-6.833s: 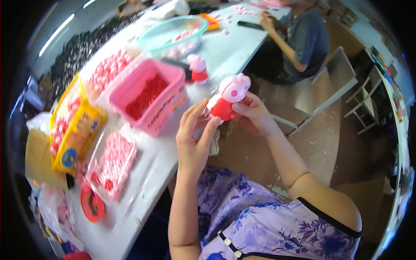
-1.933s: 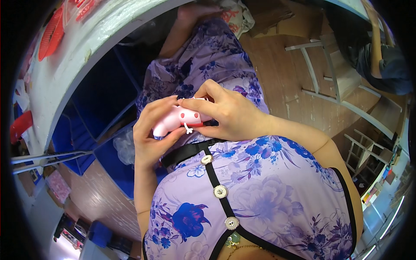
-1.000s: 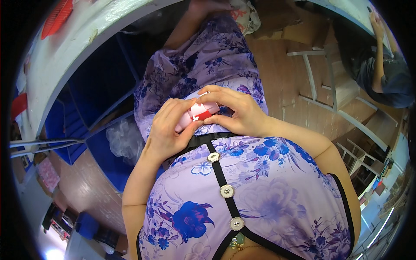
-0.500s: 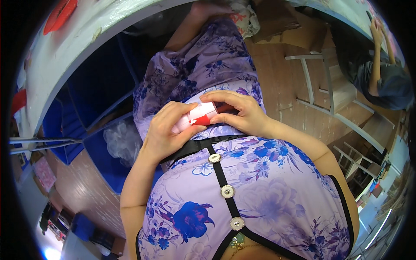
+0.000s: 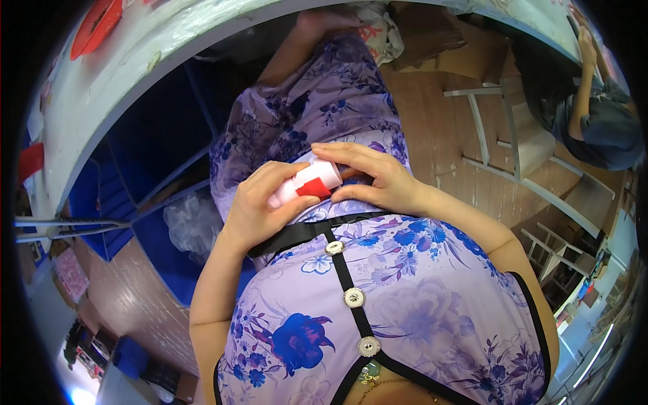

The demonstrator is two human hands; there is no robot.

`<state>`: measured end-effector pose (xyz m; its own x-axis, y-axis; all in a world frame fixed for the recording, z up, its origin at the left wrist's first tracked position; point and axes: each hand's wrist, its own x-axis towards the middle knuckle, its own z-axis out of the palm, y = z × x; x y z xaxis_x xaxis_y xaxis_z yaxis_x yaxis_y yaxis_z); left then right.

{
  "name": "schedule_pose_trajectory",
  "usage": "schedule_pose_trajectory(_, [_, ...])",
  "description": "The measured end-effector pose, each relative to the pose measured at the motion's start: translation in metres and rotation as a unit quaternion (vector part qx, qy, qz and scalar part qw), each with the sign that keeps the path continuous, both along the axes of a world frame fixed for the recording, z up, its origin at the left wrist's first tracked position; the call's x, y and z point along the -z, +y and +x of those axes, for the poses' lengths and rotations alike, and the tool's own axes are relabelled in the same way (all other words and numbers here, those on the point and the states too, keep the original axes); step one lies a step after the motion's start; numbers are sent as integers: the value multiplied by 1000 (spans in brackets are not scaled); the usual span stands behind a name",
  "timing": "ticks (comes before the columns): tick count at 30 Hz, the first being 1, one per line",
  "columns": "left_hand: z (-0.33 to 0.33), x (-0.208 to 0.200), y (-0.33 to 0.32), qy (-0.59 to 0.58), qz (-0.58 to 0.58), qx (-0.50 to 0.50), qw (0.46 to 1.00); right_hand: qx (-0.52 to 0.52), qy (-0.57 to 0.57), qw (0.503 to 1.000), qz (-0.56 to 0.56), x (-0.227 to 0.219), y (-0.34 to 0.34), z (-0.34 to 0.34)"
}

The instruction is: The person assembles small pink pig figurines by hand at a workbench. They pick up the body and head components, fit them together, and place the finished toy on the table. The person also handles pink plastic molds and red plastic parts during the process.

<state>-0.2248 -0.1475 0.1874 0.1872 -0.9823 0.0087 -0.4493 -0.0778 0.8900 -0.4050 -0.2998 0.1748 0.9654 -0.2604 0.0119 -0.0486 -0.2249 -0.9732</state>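
In front of my waist is a small pale pink and white cylinder with a red patch on its side. It lies tilted, its wider end toward the right. My left hand is closed around its narrower left part, thumb below and fingers above. My right hand curves loosely about the wider end. Its fingertips touch the upper side, while the thumb sits apart from the fingers, just off the lower rim. The far side of the cylinder and some fingers are hidden.
Beyond my lap curves a white table edge with a red dish. Blue bins and a clear plastic bag are at my left. Wooden stools and another person are at the right.
My right thumb has slipped off the cylinder's end, and the right hand's grip has loosened. The cylinder has turned slightly; the white mark on its red patch no longer shows.
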Motion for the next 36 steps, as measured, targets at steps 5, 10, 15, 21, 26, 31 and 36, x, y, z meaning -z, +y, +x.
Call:
schedule_pose_trajectory(5, [0, -4, -1, 0, 3, 11, 1000, -6, 30, 999, 40, -2, 1, -1])
schedule_pose_trajectory(10, [2, 1, -2, -7, -11, 21, 1000, 19, 22, 997, 77, 1, 4, -1])
schedule_pose_trajectory(15, [3, -11, -6, 16, 12, -3, 1000, 49, 20, 990, 128, 2, 3, 2])
schedule_pose_trajectory(21, [8, 1, 8, 314, 31, -136, 939, 76, 35, 947, 311, 6, 2, 5])
schedule_pose_trajectory(26, [5, 2, 4, 326, 19, -186, 927, 70, 83, 946, 305, -4, 1, 18])
schedule_pose_trajectory(31, [8, -1, -2, 321, 16, -192, 927, 71, 96, 935, 334, -7, -2, 22])
schedule_pose_trajectory(36, [9, 4, -6, 322, -11, -177, 930, 41, 165, 897, 409, -12, -12, 22])
